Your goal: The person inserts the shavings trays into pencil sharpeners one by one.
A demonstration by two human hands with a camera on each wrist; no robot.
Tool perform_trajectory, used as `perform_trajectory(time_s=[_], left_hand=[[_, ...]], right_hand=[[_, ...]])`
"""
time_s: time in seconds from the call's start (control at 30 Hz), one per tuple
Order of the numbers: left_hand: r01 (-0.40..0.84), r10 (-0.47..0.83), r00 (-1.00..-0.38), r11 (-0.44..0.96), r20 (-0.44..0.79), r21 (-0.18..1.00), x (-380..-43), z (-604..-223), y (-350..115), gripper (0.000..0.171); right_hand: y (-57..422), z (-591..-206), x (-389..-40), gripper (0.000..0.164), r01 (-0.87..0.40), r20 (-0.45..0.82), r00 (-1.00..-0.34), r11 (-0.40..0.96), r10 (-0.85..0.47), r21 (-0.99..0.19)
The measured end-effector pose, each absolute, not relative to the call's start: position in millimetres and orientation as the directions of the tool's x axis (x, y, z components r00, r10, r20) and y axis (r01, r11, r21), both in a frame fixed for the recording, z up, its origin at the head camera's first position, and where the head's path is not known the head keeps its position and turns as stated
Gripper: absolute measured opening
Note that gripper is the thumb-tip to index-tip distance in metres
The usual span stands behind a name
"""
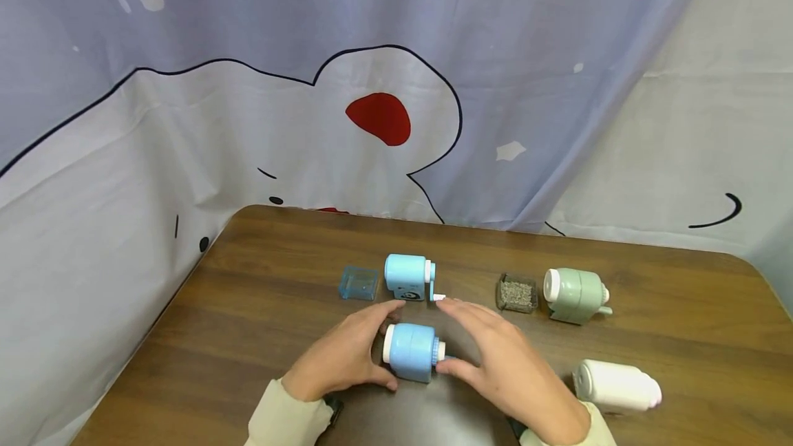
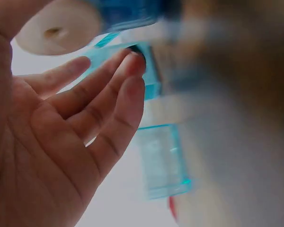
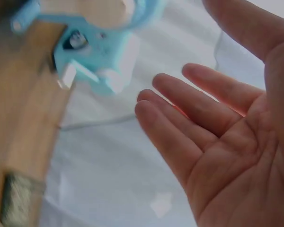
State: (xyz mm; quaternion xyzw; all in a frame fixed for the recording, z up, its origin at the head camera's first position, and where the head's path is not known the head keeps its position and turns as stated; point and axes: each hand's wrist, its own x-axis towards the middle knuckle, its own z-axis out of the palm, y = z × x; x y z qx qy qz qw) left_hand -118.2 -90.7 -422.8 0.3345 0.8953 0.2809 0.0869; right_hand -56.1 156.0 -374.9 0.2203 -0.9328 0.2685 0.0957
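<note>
A blue hand-crank pencil sharpener stands near the front of the table between my two hands. My left hand curves loosely around its white-disc side; the fingers look apart from it in the left wrist view, where the disc shows a small hole. On the crank side is my right hand, fingers extended, palm bare in the right wrist view; whether its thumb touches the crank I cannot tell. Just behind stands a lighter blue sharpener with a white-knobbed crank. Left of that lies a clear blue drawer.
Toward the right stands a green sharpener beside a clear drawer holding grey-brown shavings. A white sharpener is close to my right forearm. Behind the wooden table hangs a printed curtain.
</note>
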Motion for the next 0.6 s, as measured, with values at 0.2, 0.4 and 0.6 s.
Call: perform_trajectory(time_s=[0.2, 0.4, 0.6], left_hand=[[0.591, 0.638, -0.765, 0.639, 0.091, 0.492, -110.4, -400.4, -91.6, 0.109], [0.698, 0.667, -0.707, 0.608, 0.235, 0.377, -99.9, -378.0, -78.8, 0.107], [0.789, 0.697, -0.614, 0.53, 0.371, 0.31, -84.8, -356.4, -43.1, 0.094]], right_hand=[[187.0, -363.6, -43.0, 0.07, -0.444, 0.323, -0.885, 0.816, -0.336, -0.37], [221.0, -356.4, -27.5, 0.071, -0.41, 0.332, -0.892, 0.858, -0.307, -0.31], [254.4, -358.3, -19.6, 0.076, -0.355, 0.274, -0.921, 0.886, -0.276, -0.3]])
